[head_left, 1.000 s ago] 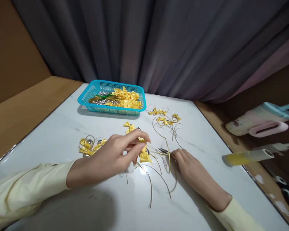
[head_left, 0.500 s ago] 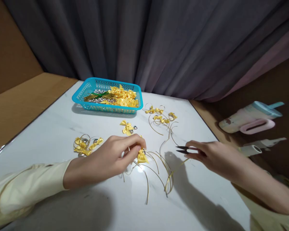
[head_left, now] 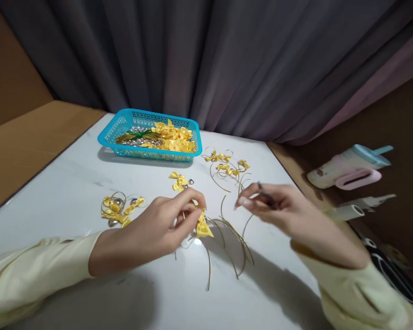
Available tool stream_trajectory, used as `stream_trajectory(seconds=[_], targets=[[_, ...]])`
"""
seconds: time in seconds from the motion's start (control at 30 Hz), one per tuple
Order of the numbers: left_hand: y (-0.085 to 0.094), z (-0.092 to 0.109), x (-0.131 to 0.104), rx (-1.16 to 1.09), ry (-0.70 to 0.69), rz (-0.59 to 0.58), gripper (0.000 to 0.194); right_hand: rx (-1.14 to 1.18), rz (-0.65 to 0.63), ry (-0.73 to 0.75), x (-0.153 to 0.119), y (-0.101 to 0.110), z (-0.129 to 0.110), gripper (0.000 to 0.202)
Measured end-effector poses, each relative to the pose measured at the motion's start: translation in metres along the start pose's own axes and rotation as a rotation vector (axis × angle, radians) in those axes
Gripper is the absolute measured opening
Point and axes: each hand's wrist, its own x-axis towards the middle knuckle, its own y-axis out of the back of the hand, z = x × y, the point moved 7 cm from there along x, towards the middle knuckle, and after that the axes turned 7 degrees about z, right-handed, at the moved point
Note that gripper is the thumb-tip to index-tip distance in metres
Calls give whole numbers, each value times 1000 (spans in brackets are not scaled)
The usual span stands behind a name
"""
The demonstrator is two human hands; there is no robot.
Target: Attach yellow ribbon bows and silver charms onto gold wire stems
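Left hand (head_left: 154,227) is pinching a yellow bow (head_left: 203,228) between closed fingertips.
Right hand (head_left: 282,208) is curling half-closed around a dark tool (head_left: 267,197); blue basket (head_left: 147,154) is sitting at eleven o'clock.

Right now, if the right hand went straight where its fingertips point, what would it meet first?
Probably the left hand, pinching a yellow bow; the gold wires between look lower, though the height of the right hand is unclear.
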Motion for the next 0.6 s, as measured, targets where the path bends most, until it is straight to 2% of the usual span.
stream_trajectory(seconds=[0.1, 0.17, 0.27, 0.43, 0.6], targets=[[-1, 2, 0, -48, -3, -11, 6, 121, -31, 49, -11, -37, -7, 21], [-2, 3, 0, -57, -1, -13, 5, 120, -13, 76, -12, -50, -7, 17], [-2, 1, 0, -63, 24, -28, 6, 94, 35, 155, -12, -55, -8, 10], [-6, -6, 3, -140, 105, -83, 11, 36, 128, 351, -18, -51, -16, 18], [-3, -6, 6, -199, 132, -66, 13, -62, 96, 390, -21, -57, -23, 20]])
